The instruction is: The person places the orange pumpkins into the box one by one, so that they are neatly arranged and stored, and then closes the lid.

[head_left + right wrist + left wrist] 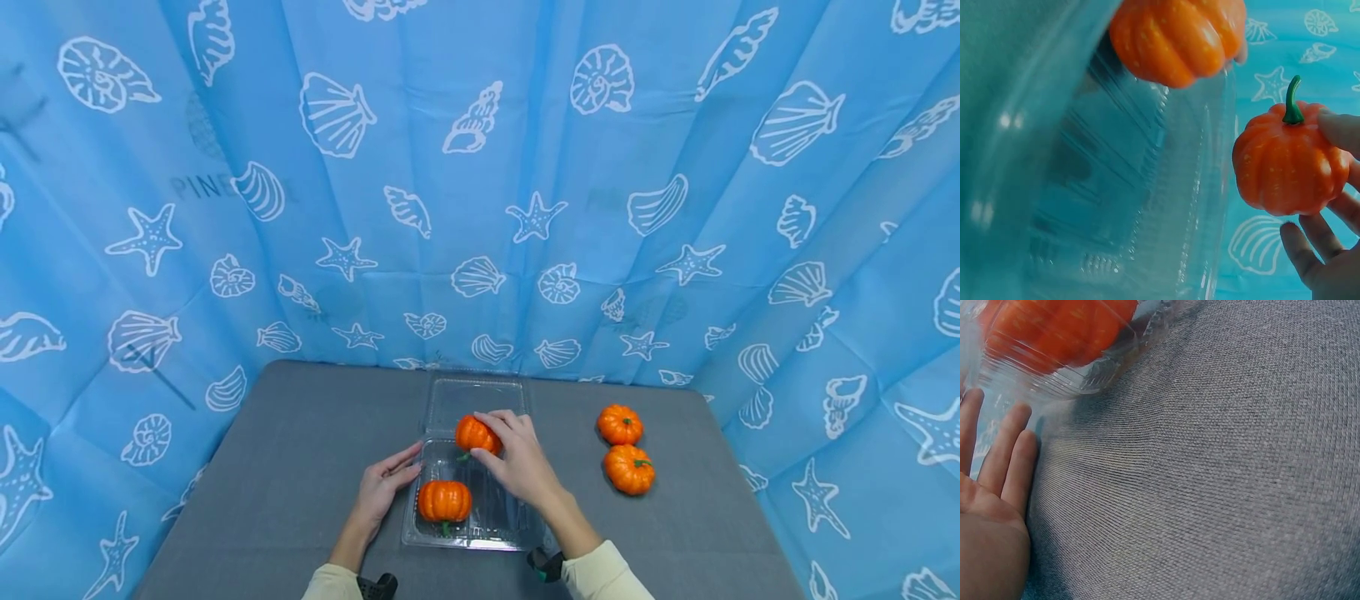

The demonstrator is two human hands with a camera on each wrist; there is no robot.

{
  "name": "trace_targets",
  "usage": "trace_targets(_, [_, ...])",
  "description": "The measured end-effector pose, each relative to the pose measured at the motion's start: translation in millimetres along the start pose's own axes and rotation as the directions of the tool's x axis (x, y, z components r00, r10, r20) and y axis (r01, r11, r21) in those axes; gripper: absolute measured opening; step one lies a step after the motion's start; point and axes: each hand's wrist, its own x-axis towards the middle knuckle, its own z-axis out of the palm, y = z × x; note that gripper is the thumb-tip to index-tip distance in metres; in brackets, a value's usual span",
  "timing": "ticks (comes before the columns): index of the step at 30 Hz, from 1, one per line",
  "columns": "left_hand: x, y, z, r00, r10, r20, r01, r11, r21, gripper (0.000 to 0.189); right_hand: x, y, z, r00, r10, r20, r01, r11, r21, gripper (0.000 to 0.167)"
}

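A clear plastic clamshell container lies unfolded on the table, its lid tipped back on the far side. One small orange pumpkin sits in the near left part of the tray, green stem toward me. Over the tray's far part, my right hand grips a second pumpkin between thumb and fingers. The right wrist view shows it beside the container wall, stem up. At the container's left side is my left hand, its fingers extended along the edge; whether they touch it is unclear.
Two more orange pumpkins, one farther back and one nearer, lie together on the right of the grey cloth-covered table. A blue curtain with white shell prints hangs behind and along both sides.
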Motion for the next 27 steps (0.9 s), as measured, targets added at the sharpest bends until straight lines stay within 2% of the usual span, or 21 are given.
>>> trace_targets(11, [1.2, -2.6, -0.7, 1.000, 0.002, 0.008, -0.002, 1.000, -0.005, 0.048, -7.5, -8.3, 15.6, 0.998, -0.007, 0.056, 0.002, 0.996, 0.093, 0.053])
trace_targets(27, [-0.5, -1.2, -0.2, 1.000, -0.007, -0.005, 0.007, 1.000, -0.004, 0.046, -8.6, -12.3, 34.5, 0.995, -0.060, 0.084, 0.052, 0.994, 0.095, 0.053])
